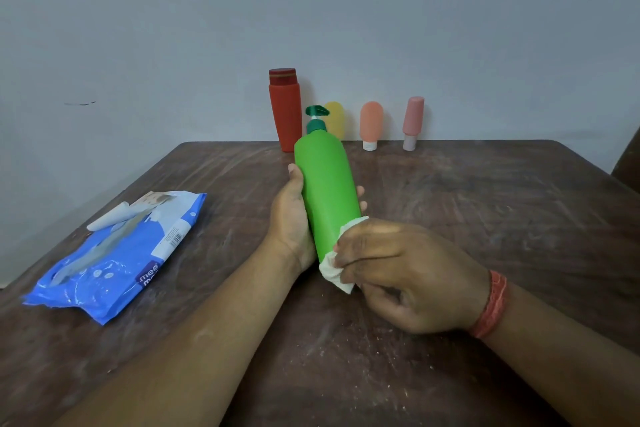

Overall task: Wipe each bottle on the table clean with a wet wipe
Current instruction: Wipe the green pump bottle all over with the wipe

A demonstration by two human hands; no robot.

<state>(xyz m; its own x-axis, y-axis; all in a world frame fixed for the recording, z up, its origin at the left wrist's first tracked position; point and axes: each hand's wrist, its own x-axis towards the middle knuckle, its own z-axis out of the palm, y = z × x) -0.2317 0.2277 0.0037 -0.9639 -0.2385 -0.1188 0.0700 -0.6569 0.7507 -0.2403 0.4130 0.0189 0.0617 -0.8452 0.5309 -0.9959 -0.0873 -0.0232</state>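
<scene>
Left hand (291,218) fingers curl round the green pump bottle (327,187), held tilted above the table (485,218). Right hand (405,270) fingers pinch a white wet wipe (332,270) against the bottle's base.

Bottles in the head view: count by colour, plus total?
Green pump bottle, held in the left hand and wiped by the right hand with a wet wipe: 1
Red bottle: 1
Yellow bottle, partly hidden behind the pump: 1
Orange bottle: 1
Pink bottle: 1
Total: 5
</scene>
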